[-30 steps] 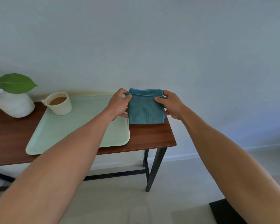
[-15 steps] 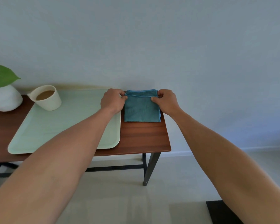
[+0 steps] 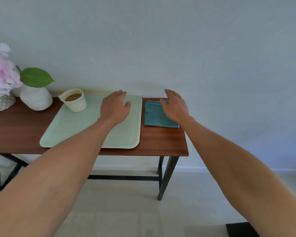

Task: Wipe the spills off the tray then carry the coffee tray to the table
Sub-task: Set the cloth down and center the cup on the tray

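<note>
Tray [image 3: 72,134], frame centre, shows no visible spills; folded cloth [image 3: 154,117] lies beside it. Left hand [image 3: 115,106] and right hand [image 3: 175,106] hover, fingers spread, empty. Carrying judged outstanding.

Showing on the wooden side table [image 3: 162,142], one in number: one pale green tray [image 3: 72,132]; one cream cup [image 3: 76,101] holding brown liquid and standing on the tray's far left corner; one folded teal cloth [image 3: 154,117] lying just beside the tray. Two vessels are standing at the left: one white round vase [image 3: 36,100] and one lattice-patterned pot [image 3: 0,103] (only partly in view). One pink flower cluster [image 3: 0,76] and one green leaf [image 3: 36,77] are showing above them. Two bare hands are reaching in, the left hand [image 3: 114,106] and the right hand [image 3: 175,106], both spread flat. One dark mat corner [image 3: 241,230] is lying on the floor.
</note>
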Tool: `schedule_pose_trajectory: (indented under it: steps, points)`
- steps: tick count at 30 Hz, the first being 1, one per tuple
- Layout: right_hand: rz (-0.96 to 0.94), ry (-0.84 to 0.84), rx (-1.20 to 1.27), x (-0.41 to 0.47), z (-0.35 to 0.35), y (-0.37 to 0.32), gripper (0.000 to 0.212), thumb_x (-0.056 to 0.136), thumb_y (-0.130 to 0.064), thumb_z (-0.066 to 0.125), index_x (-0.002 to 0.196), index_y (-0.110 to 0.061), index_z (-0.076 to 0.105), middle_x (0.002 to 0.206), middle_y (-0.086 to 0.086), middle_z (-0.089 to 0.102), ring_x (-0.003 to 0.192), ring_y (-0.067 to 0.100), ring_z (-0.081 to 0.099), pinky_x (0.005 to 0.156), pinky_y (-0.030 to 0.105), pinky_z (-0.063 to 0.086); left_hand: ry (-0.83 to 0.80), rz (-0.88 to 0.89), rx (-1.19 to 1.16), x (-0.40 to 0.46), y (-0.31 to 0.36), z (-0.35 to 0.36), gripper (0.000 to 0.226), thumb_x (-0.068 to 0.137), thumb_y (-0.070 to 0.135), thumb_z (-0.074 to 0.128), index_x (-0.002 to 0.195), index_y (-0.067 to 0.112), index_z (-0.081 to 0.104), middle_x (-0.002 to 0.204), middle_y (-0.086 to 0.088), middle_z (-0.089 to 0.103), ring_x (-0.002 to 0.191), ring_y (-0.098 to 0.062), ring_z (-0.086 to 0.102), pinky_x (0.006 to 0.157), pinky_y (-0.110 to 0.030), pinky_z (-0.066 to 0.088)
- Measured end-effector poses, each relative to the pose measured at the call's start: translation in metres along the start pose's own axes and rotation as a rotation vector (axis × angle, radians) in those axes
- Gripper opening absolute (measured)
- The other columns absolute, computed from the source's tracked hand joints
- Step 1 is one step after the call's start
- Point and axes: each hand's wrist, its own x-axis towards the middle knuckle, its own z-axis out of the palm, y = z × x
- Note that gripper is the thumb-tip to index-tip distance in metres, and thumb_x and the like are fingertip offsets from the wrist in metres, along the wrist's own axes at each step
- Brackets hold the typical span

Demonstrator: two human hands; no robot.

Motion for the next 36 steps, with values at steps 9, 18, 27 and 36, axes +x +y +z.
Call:
schedule_pose_trajectory:
  steps: [9,18,27,36]
  points:
    - [-0.115,-0.044,-0.083,-0.018,0.044,-0.078,0.065,0.105,-0.038,0.047,0.160,-0.010,0.025,0.167,0.011,0.024,0.155,0.026,0.014,0.124,0.043,0.011,0.003,-0.006,0.110,-0.041,-0.089,-0.049,0.061,0.103,0.042,0.043,0.154,0.009,0.039,0.161,-0.010,0.040,0.152,-0.027,0.028,0.122,-0.047,0.023]
    - [-0.080,-0.026,-0.125,-0.029,0.094,-0.162,0.066,0.106,-0.044,0.043,0.161,-0.013,0.022,0.168,0.009,0.020,0.156,0.024,0.012,0.124,0.043,0.011,0.017,0.005,0.090,-0.052,-0.191,-0.086,0.058,0.101,0.041,0.045,0.149,0.009,0.044,0.153,-0.010,0.049,0.146,-0.028,0.036,0.118,-0.046,0.027]
    - [-0.044,-0.047,-0.043,-0.021,0.140,-0.236,0.067,0.106,-0.042,0.047,0.162,-0.015,0.022,0.168,0.004,0.021,0.155,0.021,0.018,0.122,0.039,0.021,0.060,0.031,-0.039,-0.042,-0.253,-0.101,0.039,0.100,0.034,0.049,0.130,0.009,0.057,0.131,-0.010,0.061,0.126,-0.030,0.052,0.109,-0.048,0.037]
    - [0.004,-0.145,0.189,0.017,0.183,-0.268,0.087,0.093,-0.040,0.071,0.160,-0.014,0.023,0.159,0.010,0.039,0.145,0.026,0.038,0.116,0.045,0.035,0.049,-0.062,-0.136,-0.013,-0.280,-0.082,0.033,0.100,0.031,0.050,0.128,0.016,0.059,0.108,-0.010,0.071,0.106,-0.035,0.063,0.083,-0.042,0.046]
